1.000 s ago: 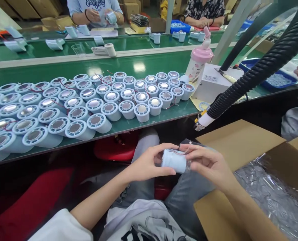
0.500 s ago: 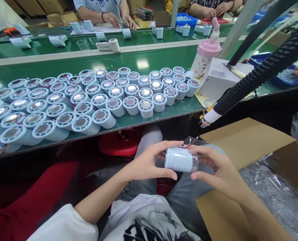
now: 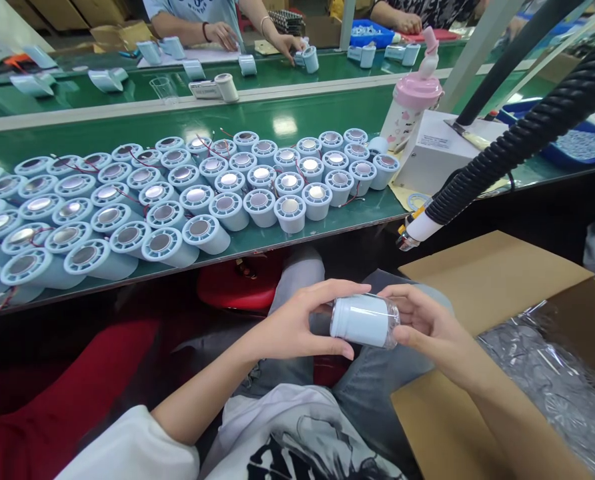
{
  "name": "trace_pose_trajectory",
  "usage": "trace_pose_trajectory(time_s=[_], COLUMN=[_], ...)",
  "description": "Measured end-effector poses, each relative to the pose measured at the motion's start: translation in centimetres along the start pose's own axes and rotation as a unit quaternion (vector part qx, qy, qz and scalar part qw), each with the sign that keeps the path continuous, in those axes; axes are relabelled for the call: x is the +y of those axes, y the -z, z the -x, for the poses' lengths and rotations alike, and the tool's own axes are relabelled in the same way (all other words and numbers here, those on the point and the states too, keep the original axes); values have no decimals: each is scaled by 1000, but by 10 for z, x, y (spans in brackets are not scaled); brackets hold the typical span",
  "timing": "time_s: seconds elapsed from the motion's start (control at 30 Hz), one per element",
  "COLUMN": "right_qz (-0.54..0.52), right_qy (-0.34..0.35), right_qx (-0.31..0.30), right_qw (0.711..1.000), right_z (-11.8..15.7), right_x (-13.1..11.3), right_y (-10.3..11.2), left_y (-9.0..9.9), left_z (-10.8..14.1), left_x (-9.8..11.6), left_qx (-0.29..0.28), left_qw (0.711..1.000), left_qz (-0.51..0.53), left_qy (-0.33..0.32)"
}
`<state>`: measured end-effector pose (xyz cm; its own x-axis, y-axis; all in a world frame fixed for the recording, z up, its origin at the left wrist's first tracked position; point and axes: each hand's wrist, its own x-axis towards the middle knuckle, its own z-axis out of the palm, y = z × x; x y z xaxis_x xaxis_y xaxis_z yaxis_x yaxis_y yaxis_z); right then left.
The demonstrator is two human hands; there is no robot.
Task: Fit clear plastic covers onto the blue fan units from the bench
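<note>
A light blue cylinder [image 3: 361, 320] lies sideways above my lap, with a clear plastic cover around it that extends past its right end. My left hand [image 3: 302, 323] grips its left part, thumb below and fingers above. At the cover's right end, my right hand [image 3: 425, 323] holds on with thumb and fingers. Beyond my knees, several rows of light blue cylinders [image 3: 165, 245] with round metallic centres stand on the green table [image 3: 277, 247], some with thin red wires.
An open cardboard box [image 3: 497, 280] of clear plastic covers [image 3: 552, 373] is at the right. A black corrugated hose [image 3: 522, 133] hangs over the table's right part, near a white box [image 3: 435, 157] and a pink-lidded bottle [image 3: 412, 103]. Co-workers' hands [image 3: 290, 45] are across the table.
The clear cover reaches further right, and my right hand has shifted right with it. The red wire on top no longer shows. A co-worker's hand has moved right to a blue part.
</note>
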<state>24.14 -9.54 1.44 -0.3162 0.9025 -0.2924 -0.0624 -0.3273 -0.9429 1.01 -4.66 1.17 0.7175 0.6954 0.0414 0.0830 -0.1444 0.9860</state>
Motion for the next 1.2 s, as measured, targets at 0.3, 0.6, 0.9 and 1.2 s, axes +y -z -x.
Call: trace_pose_trajectory(time_s=[0.3, 0.6, 0.9, 1.2], right_qz=[-71, -153, -419, -434], right_qy=[-78, -117, -96, -59], right_qx=[-5, -13, 125, 145], right_qw=[994, 981, 894, 887], right_z=[-3, -11, -34, -58], right_x=[7, 10, 33, 29], right_y=[-4, -9, -1, 3], left_y=[1, -1, 9, 27], left_z=[-2, -7, -102, -129], left_x=[-1, -5, -43, -34], left_qx=[-7, -5, -63, -104], left_qw=[999, 991, 957, 973], left_qz=[-15, 128, 272, 186], left_qy=[-49, 27, 85, 89])
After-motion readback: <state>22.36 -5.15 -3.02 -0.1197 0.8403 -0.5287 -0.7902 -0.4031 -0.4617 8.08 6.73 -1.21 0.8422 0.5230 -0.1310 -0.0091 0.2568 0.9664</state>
